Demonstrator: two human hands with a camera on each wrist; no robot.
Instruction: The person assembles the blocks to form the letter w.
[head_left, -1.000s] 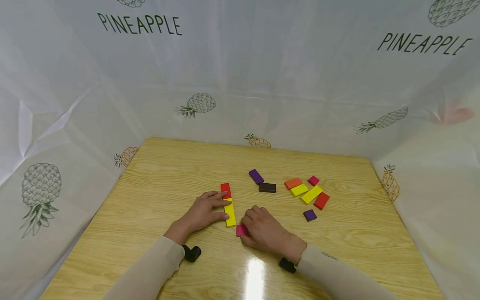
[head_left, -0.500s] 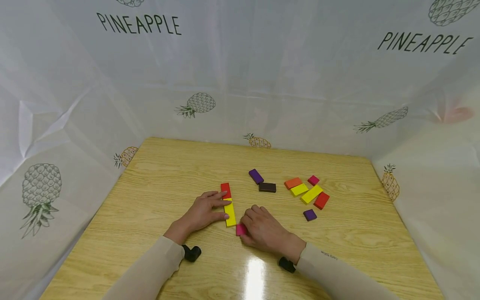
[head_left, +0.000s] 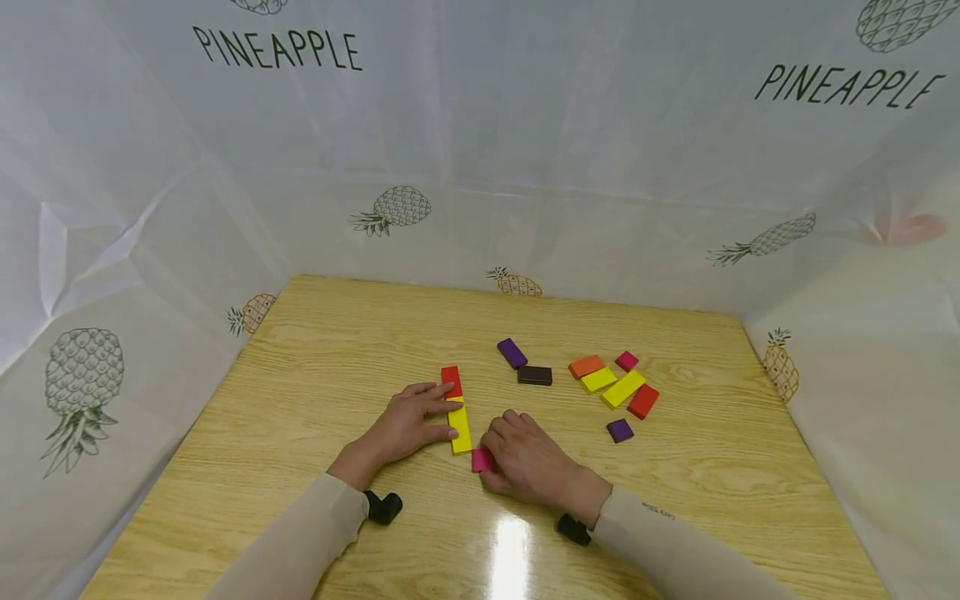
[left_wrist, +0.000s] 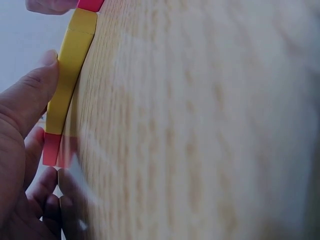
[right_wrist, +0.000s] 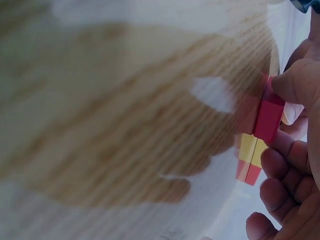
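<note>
On the wooden table, a red block (head_left: 451,377) and a long yellow block (head_left: 461,429) lie end to end in one straight line. My left hand (head_left: 411,425) rests over this line from the left, fingers extended across the red block and the thumb on the yellow one (left_wrist: 70,75). A magenta block (head_left: 482,460) sits at the yellow block's near right corner. My right hand (head_left: 528,457) pinches it, and in the right wrist view the thumb and a finger lie at its two ends (right_wrist: 269,119). The hand covers its right part in the head view.
Beyond the right hand lie a purple block (head_left: 512,353) and a dark brown block (head_left: 535,376). Further right is a loose group with an orange block (head_left: 587,367), yellow blocks (head_left: 624,389), a red block (head_left: 643,402) and a small purple block (head_left: 620,430). A pineapple-print curtain (head_left: 480,167) surrounds the table.
The magenta block has shifted very slightly toward the yellow block with my right hand. My left hand and the other blocks keep their places.
</note>
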